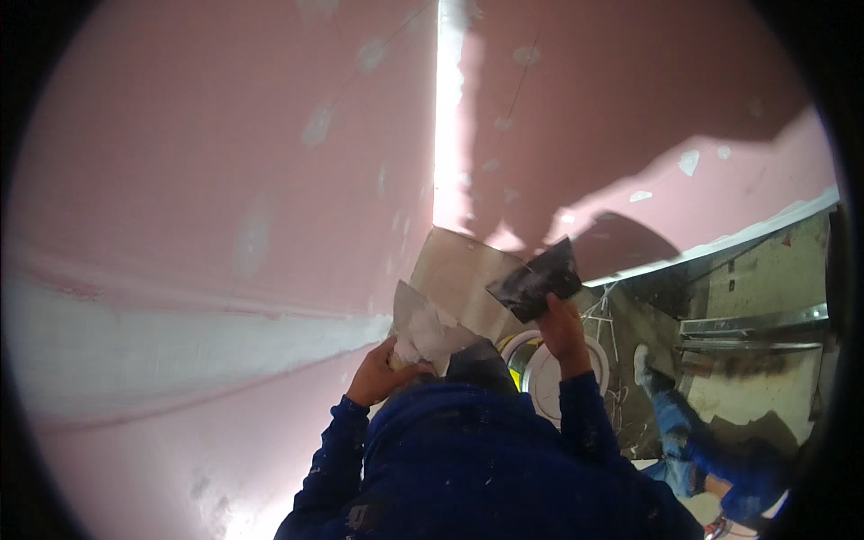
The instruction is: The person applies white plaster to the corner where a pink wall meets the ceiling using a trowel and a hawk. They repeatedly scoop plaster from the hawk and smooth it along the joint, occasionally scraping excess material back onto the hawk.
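Left hand: fingers curled on 1 pale blade carrying compound, at the waist; right hand: fingers closed on 1 dark blade, just ahead. 1 round bucket by right forearm; 1 co-worker far right. Looks part done: 2 pink wall faces, 1 white band, 8+ patches coated; much bare pink left. Corner coat: can't tell, glare.

Toward 10 o'clock the pink wall is matt and smooth, its patches chalky. The white band between 8 and 9 looks like dull, dried filler. Just below centre, a pale blade seems metal, smeared with paste; toward 3, a dark blade looks scuffed — the rails beyond are shiny metal. At 6, the blue top is soft, paint-flecked cloth.
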Demonstrator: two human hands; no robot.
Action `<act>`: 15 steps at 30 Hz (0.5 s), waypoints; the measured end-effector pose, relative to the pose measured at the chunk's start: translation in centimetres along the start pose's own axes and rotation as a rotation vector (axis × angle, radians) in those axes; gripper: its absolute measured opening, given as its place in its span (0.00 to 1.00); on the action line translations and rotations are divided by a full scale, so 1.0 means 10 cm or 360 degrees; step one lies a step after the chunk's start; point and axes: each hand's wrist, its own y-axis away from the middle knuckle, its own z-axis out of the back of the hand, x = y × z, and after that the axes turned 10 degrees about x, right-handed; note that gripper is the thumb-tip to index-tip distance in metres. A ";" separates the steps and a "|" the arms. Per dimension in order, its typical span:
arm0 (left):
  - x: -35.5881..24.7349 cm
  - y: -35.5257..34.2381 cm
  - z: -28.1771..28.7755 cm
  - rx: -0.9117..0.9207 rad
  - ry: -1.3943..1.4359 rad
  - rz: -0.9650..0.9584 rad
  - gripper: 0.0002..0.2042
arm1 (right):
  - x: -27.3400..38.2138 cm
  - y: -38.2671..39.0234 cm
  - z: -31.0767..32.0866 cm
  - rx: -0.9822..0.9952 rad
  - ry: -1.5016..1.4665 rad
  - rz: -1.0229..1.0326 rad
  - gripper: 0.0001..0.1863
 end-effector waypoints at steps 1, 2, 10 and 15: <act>-0.01 -0.04 0.10 0.0031 -0.0054 0.0003 0.26 | 0.07 0.04 -0.02 -0.0066 -0.0237 0.0041 0.18; -0.02 -0.10 0.18 0.0064 -0.0101 0.0025 0.26 | 0.11 0.03 -0.04 -0.0041 -0.0534 0.0147 0.18; -0.08 -0.77 0.14 0.0245 -0.0193 -0.0073 0.24 | -0.50 -0.11 0.00 -0.0568 -0.0382 -0.0391 0.19; -0.24 -1.41 -0.09 0.0264 0.0229 0.0158 0.23 | -0.92 -0.51 -0.02 -0.0154 -0.0447 -0.0314 0.14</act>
